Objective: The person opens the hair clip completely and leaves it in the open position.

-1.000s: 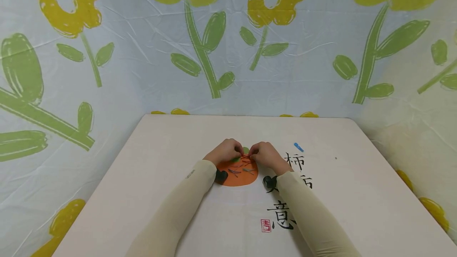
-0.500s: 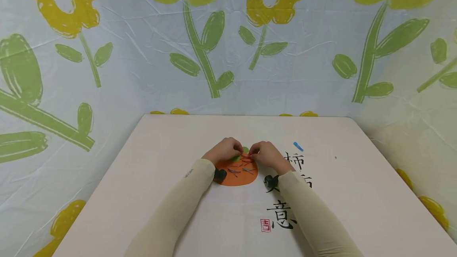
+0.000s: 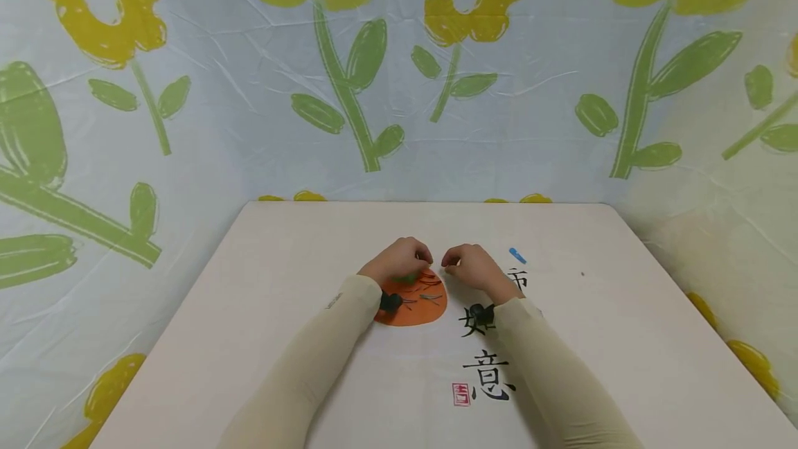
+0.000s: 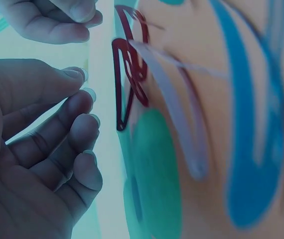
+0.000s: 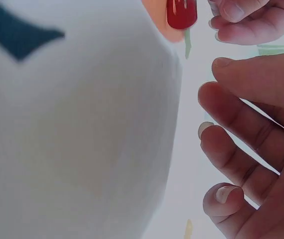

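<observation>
Snap hair clips lie spread on an orange persimmon shape (image 3: 419,315) on the white surface. The left wrist view has a dark red clip (image 4: 118,89) at the shape's edge, a pale purple clip (image 4: 177,119) and a large blue clip (image 4: 241,149), beside a green leaf shape (image 4: 154,169). My left hand (image 3: 402,257) hovers at the top of the orange shape, thumb and index tips close together, nothing visible between them. My right hand (image 3: 470,267) is just to its right, fingers loosely bent, nothing seen in it. A red clip (image 5: 182,12) shows between shape and hands.
A small blue piece (image 3: 517,255) lies on the table (image 3: 299,241) beyond my right hand. Black brush characters (image 3: 489,376) and a red seal mark (image 3: 460,394) run down beside my right forearm. A flower-printed curtain (image 3: 262,109) stands behind and at both sides.
My hands have drawn apart, the right one moving to the right, away from the shape's top edge. The round green patch seen between them earlier is no longer visible there.
</observation>
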Available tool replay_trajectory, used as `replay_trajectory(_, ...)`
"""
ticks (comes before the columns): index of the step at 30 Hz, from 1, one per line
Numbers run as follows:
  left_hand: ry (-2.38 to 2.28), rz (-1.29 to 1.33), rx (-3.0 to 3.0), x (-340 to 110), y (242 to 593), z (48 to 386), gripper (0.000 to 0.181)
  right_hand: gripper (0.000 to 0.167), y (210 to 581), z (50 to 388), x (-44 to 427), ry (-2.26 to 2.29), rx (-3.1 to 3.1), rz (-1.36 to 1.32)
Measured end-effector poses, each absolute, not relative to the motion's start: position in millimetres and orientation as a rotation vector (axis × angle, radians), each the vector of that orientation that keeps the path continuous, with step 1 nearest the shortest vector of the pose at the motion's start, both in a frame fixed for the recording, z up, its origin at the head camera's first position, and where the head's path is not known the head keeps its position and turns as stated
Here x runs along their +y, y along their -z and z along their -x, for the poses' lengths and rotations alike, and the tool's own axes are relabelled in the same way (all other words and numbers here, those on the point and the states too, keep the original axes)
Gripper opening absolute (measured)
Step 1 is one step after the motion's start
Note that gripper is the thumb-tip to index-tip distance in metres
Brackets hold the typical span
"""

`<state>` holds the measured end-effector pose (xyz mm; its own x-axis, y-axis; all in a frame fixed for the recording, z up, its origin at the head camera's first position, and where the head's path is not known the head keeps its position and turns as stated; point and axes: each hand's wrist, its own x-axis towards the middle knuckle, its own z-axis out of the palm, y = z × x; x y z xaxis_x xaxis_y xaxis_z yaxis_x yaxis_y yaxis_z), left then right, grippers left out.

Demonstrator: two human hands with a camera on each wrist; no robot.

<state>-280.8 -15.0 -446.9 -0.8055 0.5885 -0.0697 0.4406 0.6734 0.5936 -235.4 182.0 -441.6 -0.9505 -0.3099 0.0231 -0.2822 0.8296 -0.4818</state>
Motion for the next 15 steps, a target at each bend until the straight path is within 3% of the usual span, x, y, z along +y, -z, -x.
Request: replay_trajectory(15, -0.793, -0.863, 2.653, 18, 439, 288, 0.021, 0.014, 433, 237, 207, 0.764, 2.996, 0.393)
